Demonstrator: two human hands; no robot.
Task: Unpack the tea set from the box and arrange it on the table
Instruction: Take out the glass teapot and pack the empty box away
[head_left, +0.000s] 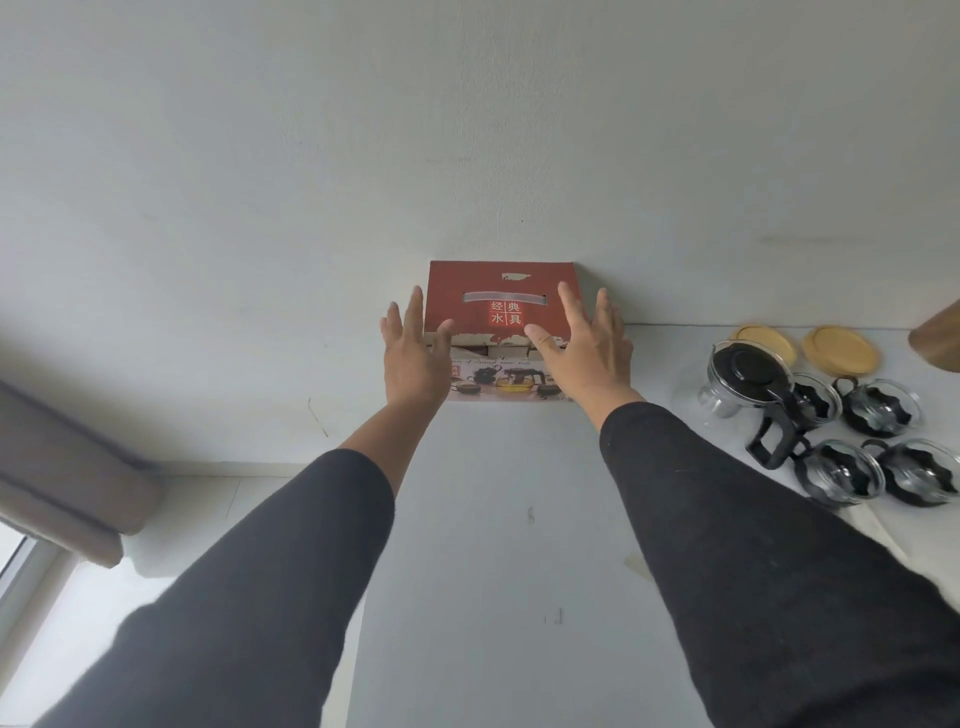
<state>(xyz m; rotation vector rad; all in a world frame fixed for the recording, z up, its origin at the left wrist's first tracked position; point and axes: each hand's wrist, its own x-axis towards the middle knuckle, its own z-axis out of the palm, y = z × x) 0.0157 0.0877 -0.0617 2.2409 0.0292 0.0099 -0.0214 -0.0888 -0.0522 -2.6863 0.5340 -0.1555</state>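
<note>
A red tea-set box (500, 291) with its lid flap raised stands at the far edge of the white table (519, 545), against the wall. My left hand (413, 353) is stretched toward the box's left side, fingers spread, holding nothing. At the box's right side my right hand (587, 345) is likewise spread and holds nothing. On the table to the right stand a glass teapot (748, 379) with a black lid and handle, and several glass cups (883, 408) in black holders.
Two round wooden coasters (839, 349) lie at the back right beside the teapot. A brown wooden object (937, 338) juts in at the right edge. The table's left edge drops to the floor, where a grey curtain (67, 478) hangs.
</note>
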